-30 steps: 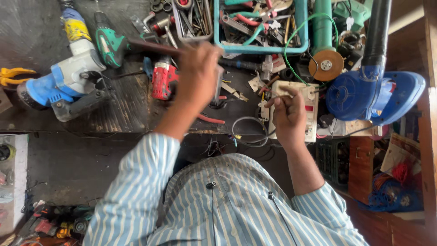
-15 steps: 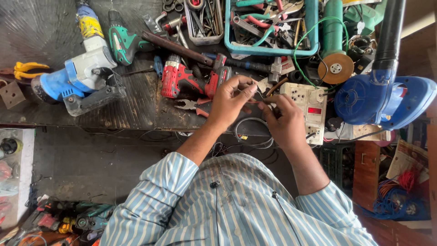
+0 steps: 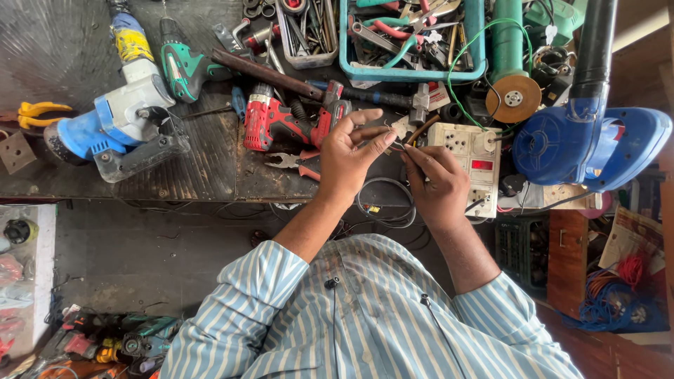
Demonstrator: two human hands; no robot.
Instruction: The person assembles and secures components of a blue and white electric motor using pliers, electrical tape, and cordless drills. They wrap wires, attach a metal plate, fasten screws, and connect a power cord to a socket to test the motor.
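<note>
Both hands meet over the near edge of the dark metal workbench (image 3: 84,42), the left hand (image 3: 349,158) beside the right hand (image 3: 434,179). The red cordless drill (image 3: 277,123) lies left of them, with the blue-and-white rotary hammer (image 3: 112,119) further left. The white switch board (image 3: 470,151) lies just right of the hands, the blue blower (image 3: 586,144) beyond it. The teal plastic tray (image 3: 477,42) sits behind.

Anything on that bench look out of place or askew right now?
Mostly clutter: the red drill lies on its side, a dark wire loop droops over the bench edge, and pliers sit loose beside the left hand.
</note>
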